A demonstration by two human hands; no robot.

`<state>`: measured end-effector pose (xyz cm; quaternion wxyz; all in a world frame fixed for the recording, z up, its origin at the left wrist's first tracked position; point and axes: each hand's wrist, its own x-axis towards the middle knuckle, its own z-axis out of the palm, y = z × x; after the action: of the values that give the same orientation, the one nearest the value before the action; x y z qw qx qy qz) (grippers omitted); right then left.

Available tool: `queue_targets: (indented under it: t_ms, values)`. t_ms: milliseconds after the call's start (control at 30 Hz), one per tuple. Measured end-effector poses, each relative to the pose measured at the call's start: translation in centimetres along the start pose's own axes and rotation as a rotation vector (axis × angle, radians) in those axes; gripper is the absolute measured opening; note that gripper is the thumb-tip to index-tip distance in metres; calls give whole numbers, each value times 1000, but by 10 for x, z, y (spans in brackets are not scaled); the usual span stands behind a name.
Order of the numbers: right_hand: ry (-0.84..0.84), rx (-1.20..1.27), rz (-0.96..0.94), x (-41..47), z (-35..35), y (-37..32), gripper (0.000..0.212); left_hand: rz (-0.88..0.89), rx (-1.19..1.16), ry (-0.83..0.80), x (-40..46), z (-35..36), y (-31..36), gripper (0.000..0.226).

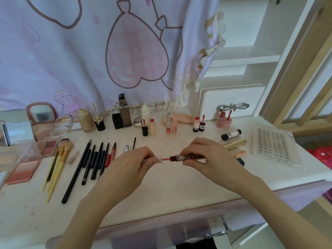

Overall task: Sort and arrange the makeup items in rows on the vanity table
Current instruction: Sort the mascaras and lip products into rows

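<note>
My right hand (212, 155) grips a dark red lip gloss tube (188, 157) held level above the white vanity table (170, 191). My left hand (133, 164) pinches the tube's clear cap (158, 159), whose pink wand (165, 159) runs into the tube's neck. Dark pencils and liners (93, 159) lie side by side at the left, beside yellow-handled brushes (57, 162). Small lip tints and bottles (152, 126) stand in a row at the back.
Blush and eyeshadow palettes (27, 169) and a clear box sit at the far left, behind them a small pink mirror (41, 113). A clear lash tray (276, 148), a gold tube (235, 143) and a black-and-white tube (231, 134) lie right. A white drawer unit (231, 101) stands behind.
</note>
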<state>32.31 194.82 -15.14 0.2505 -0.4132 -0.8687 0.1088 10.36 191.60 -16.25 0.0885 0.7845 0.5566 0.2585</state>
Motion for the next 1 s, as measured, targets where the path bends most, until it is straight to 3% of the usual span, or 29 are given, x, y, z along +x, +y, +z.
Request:
queue_targets:
  t_ms: [133, 800, 933, 1000]
  values:
    - [28, -14, 27, -1, -6, 5, 17, -14, -56, 114, -3, -5, -8, 53]
    - [46, 80, 93, -6, -5, 9, 17, -102, -17, 173, -10, -14, -8, 42]
    - [49, 131, 129, -7, 1, 5, 16, -174, -280, 337, -4, -20, 3, 3]
    - [69, 185, 157, -7, 6, -1, 13, -184, -456, 440, 3, -26, 11, 13]
